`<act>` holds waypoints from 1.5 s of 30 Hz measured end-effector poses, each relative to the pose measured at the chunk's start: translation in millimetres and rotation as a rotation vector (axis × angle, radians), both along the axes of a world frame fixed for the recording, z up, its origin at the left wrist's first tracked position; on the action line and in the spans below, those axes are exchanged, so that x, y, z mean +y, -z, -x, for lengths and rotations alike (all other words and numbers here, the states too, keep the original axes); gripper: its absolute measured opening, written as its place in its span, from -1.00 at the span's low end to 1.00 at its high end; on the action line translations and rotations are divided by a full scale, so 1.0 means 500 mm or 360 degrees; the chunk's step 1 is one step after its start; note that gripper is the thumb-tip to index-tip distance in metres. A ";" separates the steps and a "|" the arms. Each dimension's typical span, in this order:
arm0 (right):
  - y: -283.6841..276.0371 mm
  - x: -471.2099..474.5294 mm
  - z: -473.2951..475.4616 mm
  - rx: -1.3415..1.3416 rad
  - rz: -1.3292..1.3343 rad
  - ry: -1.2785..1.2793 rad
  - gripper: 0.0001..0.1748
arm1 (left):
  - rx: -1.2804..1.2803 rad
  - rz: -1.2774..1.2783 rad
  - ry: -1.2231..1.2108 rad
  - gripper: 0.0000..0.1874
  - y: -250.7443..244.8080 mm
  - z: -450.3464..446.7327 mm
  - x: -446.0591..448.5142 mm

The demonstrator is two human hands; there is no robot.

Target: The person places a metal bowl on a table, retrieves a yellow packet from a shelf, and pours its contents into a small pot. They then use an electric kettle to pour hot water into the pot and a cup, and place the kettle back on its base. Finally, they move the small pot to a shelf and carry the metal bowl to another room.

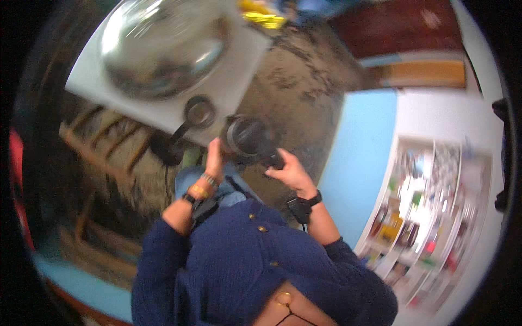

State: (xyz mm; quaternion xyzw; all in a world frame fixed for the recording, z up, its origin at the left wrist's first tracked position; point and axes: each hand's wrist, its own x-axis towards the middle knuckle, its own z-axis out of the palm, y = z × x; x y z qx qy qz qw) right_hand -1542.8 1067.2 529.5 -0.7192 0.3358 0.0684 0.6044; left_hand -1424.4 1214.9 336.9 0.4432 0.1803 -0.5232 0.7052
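A dark round pan or pot (249, 136), blurred by motion, is held in front of my body by both hands. My left hand (214, 159) grips its near left side. On the other side, my right hand (290, 170) is around its short black handle. Just beyond my left hand, a small pan (200, 111) with a long black handle sits near the edge of a white tabletop (248, 57). Behind that stands a large, shiny, rounded metal vessel or cover (163, 57); the blur hides which it is. The inside of the held pan is too blurred to make out.
To the left is a wooden slatted frame or ladder-like rack (108, 142). A blue and white wall (359, 150) rises to the right, with crowded shelves (424, 203) set in it. A wooden board or bench (426, 74) lies at the far right. Worn floor (297, 89) stretches ahead.
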 end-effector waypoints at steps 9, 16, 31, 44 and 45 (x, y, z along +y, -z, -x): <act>-0.029 0.071 0.134 -0.0263 0.0305 0.0691 -0.55 | 0.0011 0.0138 0.0459 -0.42 -0.104 -0.008 -0.050; -0.055 0.127 0.253 -0.0274 0.0376 0.1134 -0.53 | 0.0256 0.0415 0.0924 -0.50 -0.103 0.058 -0.141; -0.038 0.142 0.791 -0.0640 0.0209 0.2197 -0.50 | -0.0077 0.0179 0.2296 -0.44 -0.202 0.640 -0.419; -0.047 0.166 1.181 -0.0763 0.0276 0.3263 -0.60 | -0.0358 0.0255 0.3315 -0.49 -0.231 1.246 -0.628; -0.049 0.171 1.198 -0.0814 0.0199 0.3393 -0.60 | -0.0442 0.0307 0.3474 -0.49 -0.233 1.293 -0.659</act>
